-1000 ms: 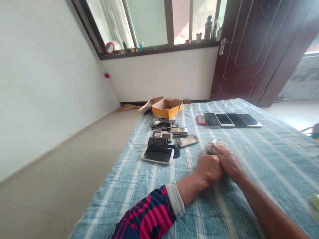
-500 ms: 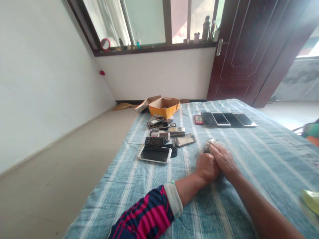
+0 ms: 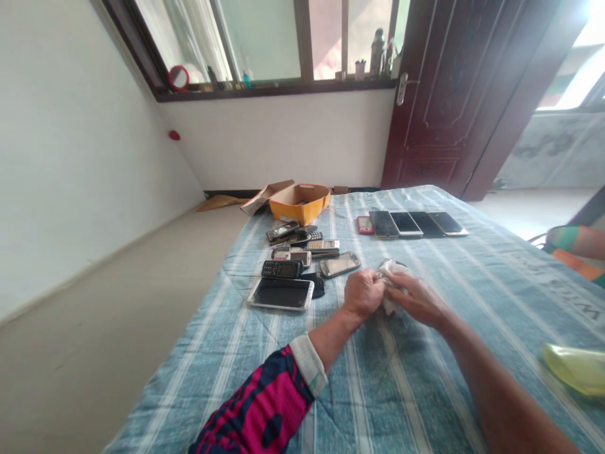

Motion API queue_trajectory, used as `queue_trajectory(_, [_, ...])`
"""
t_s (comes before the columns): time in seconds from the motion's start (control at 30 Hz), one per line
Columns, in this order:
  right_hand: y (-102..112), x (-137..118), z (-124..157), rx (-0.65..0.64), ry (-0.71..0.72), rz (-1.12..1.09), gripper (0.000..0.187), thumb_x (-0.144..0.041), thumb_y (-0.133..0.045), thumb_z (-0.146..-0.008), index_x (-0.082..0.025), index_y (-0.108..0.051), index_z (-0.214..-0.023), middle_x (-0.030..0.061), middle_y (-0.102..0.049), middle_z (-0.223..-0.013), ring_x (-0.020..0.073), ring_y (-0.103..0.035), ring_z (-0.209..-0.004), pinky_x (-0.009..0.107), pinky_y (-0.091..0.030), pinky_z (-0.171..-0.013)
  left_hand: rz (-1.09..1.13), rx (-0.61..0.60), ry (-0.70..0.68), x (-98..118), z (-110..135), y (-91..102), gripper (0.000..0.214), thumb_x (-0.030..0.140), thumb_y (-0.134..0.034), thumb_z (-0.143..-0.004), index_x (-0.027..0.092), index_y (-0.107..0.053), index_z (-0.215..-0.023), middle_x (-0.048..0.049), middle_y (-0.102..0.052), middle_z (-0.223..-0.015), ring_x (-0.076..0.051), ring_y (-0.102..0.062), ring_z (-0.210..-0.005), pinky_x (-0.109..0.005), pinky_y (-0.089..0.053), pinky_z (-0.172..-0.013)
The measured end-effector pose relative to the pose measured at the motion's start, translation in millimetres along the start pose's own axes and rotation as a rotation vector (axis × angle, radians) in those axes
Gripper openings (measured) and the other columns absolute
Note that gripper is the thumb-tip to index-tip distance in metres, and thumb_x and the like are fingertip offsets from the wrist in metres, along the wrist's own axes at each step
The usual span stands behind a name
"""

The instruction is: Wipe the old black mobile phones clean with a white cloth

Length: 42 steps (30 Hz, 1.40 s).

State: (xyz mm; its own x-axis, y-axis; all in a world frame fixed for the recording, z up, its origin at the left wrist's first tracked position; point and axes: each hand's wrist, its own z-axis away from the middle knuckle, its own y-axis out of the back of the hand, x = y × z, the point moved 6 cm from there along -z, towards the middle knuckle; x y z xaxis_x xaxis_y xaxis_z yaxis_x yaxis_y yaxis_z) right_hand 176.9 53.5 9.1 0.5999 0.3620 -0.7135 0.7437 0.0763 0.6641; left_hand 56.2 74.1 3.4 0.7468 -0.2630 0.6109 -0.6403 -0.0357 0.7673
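Observation:
My left hand [image 3: 362, 292] and my right hand [image 3: 416, 299] meet over a crumpled white cloth [image 3: 390, 275] on the blue striped table cover [image 3: 472, 302]. Both hands have their fingers closed on the cloth. A dark object shows just behind the cloth, mostly hidden, and I cannot make out what it is. Left of my hands lies a heap of old phones [image 3: 297, 252], with a large white-edged smartphone [image 3: 281, 294] nearest the table's left edge and a grey smartphone [image 3: 339, 264] close to my left hand.
A row of several smartphones [image 3: 411, 224] lies side by side further back. An open orange cardboard box [image 3: 300, 202] stands at the far edge. A yellow-green object [image 3: 574, 367] lies at the right. A dark door [image 3: 454, 94] and a window sill with bottles stand beyond.
Both hands have shifted left and forward, now drawn slightly apart with the white cloth showing between them. The camera has turned a little to the right.

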Motion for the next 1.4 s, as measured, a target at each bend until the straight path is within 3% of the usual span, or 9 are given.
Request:
queue_trajectory(0.13, [-4.2, 2.9, 1.5, 0.023, 0.0, 0.139, 0.033, -0.032, -0.054, -0.081, -0.019, -0.068, -0.108, 0.0083, -0.063, -0.112, 0.0237, -0.056, -0.105, 0.036, -0.042, -0.092, -0.015, -0.008, -0.015, -5.3, -2.9, -0.3, 0.016, 0.019, -0.055, -0.078, 0.017, -0.068, -0.069, -0.0009, -0.067, -0.066, -0.014, -0.059, -0.065, -0.023, -0.038, -0.06])
queue_trajectory(0.37, [-16.3, 12.4, -0.4, 0.101, -0.047, 0.251, 0.025, -0.018, -0.048, -0.081, -0.02, -0.069, -0.095, 0.0095, -0.059, -0.121, 0.0225, -0.055, -0.109, 0.034, -0.042, -0.093, -0.023, -0.052, -0.06, -0.3, -0.4, -2.8, 0.017, 0.02, -0.054, -0.081, 0.019, -0.068, -0.07, -0.0008, -0.068, -0.069, -0.014, -0.061, -0.068, -0.023, -0.041, -0.065])
queue_trajectory(0.5, [-16.9, 14.7, -3.1, 0.121, -0.04, 0.291, 0.025, -0.015, -0.049, -0.08, -0.021, -0.069, -0.094, 0.0072, -0.062, -0.111, 0.0209, -0.055, -0.104, 0.032, -0.043, -0.09, -0.044, -0.034, -0.043, 2.1, 1.1, 1.7, 0.015, 0.016, -0.053, -0.079, 0.019, -0.068, -0.079, -0.0024, -0.069, -0.076, -0.016, -0.063, -0.071, -0.024, -0.043, -0.067])
queue_trajectory(0.73, [-14.2, 10.1, -6.4, 0.17, -0.001, 0.363, 0.023, -0.017, -0.05, -0.082, -0.022, -0.069, -0.095, 0.0074, -0.062, -0.106, 0.0229, -0.05, -0.108, 0.033, -0.041, -0.091, -0.072, 0.032, 0.008, -1.0, 5.0, 7.4, 0.03, 0.01, -0.051, -0.076, 0.018, -0.06, -0.104, -0.0048, -0.069, -0.091, -0.018, -0.064, -0.083, -0.025, -0.045, -0.075])
queue_trajectory(0.9, [-11.8, 5.7, -8.2, 0.176, 0.007, 0.426, 0.022, -0.014, -0.049, -0.082, -0.022, -0.069, -0.089, 0.0078, -0.061, -0.107, 0.0232, -0.048, -0.108, 0.033, -0.04, -0.092, -0.083, 0.014, -0.016, -1.1, 7.5, 4.1, 0.027, 0.012, -0.053, -0.074, 0.018, -0.058, -0.099, -0.006, -0.065, -0.099, -0.018, -0.062, -0.09, -0.025, -0.046, -0.08])
queue_trajectory(1.07, [-13.4, 9.8, -10.8, 0.193, -0.017, 0.444, 0.031, -0.008, -0.044, -0.081, -0.02, -0.068, -0.096, 0.0083, -0.062, -0.109, 0.0221, -0.05, -0.107, 0.033, -0.04, -0.093, -0.08, -0.024, -0.034, 0.0, 11.6, 1.9, 0.017, 0.017, -0.056, -0.075, 0.019, -0.059, -0.091, -0.0058, -0.064, -0.097, -0.019, -0.062, -0.089, -0.025, -0.047, -0.078])
queue_trajectory(1.4, [-12.0, 8.1, -19.3, 0.125, -0.064, 0.607, 0.036, -0.01, -0.044, -0.085, -0.021, -0.065, -0.112, 0.0102, -0.065, -0.112, 0.0222, -0.054, -0.106, 0.033, -0.038, -0.094, -0.14, -0.102, -0.083, 2.2, 13.4, 0.6, 0.025, 0.03, -0.061, -0.077, 0.017, -0.064, -0.098, -0.0077, -0.064, -0.101, -0.021, -0.063, -0.09, -0.027, -0.048, -0.077])
